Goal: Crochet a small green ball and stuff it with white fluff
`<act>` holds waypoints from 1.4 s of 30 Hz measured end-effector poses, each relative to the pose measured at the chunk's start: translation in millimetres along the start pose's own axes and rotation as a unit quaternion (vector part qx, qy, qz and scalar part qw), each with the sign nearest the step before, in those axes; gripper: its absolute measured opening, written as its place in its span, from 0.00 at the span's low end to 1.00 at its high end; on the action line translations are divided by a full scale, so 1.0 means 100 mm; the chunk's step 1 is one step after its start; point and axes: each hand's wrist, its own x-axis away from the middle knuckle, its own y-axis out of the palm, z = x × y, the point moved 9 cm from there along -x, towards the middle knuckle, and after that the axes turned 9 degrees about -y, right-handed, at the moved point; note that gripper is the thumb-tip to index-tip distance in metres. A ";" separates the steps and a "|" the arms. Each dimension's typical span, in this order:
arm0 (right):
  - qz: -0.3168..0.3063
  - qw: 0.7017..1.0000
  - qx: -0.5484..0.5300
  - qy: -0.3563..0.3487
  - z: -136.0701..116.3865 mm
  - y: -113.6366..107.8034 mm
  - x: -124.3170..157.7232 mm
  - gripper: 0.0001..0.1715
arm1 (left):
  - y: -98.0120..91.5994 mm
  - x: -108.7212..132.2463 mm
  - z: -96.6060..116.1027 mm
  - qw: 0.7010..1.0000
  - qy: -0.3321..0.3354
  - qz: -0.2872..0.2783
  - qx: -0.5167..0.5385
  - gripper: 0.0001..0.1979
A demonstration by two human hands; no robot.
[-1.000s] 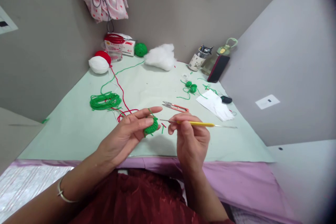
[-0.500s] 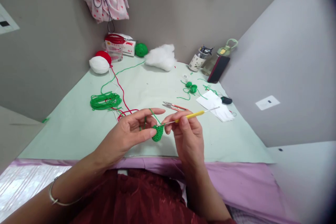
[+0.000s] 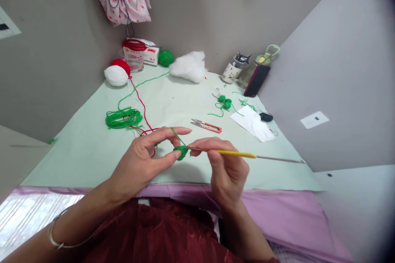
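My left hand (image 3: 143, 156) pinches a small green crochet piece (image 3: 182, 153) between thumb and fingers, with green yarn running over its raised index finger. My right hand (image 3: 230, 168) grips a crochet hook (image 3: 236, 153) by its yellow handle. The hook's left tip meets the top edge of the green piece, while its other metal end points right. Beyond my right hand, orange thread snips (image 3: 207, 126) lie on the table. A loose coil of green yarn (image 3: 124, 118) lies to the left, with red yarn trailing beside it.
Behind are white stuffing (image 3: 189, 67), a green yarn ball (image 3: 166, 58), a white yarn ball (image 3: 116, 75) and a box (image 3: 150, 55). At right stand a pen holder (image 3: 233, 70), a bottle (image 3: 265, 59) and a phone (image 3: 257, 81). Small green pieces (image 3: 226, 103) lie near white paper (image 3: 253, 124).
The hook has swung flatter, its free end now further right and lower. My right hand has turned and shifted right, uncovering the snips. The green piece is tilted, showing less of its side.
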 end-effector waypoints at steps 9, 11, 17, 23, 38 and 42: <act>-0.057 0.977 0.128 -0.160 -0.09 0.16 0.13 0.18 | 0.04 0.20 0.39 0.970 0.182 0.115 -0.116 0.15; -0.053 0.958 0.197 -0.203 -0.15 0.19 0.19 0.21 | 0.03 0.17 0.30 0.980 0.142 0.118 -0.068 0.17; -0.015 0.939 0.252 -0.232 -0.21 0.17 0.22 0.22 | 0.29 -0.01 -0.24 0.950 -0.130 -0.076 0.275 0.26; 0.123 0.989 -0.070 0.034 0.22 -0.07 0.08 0.10 | 0.22 -0.06 -0.17 0.944 -0.117 -0.080 0.298 0.20; 0.126 0.976 -0.153 0.095 0.24 -0.05 0.07 0.08 | 0.04 -0.03 0.04 0.990 0.013 -0.037 0.137 0.15; 0.104 0.988 -0.100 0.046 0.20 0.01 0.01 0.08 | 0.20 -0.02 0.03 0.983 -0.001 -0.087 0.164 0.15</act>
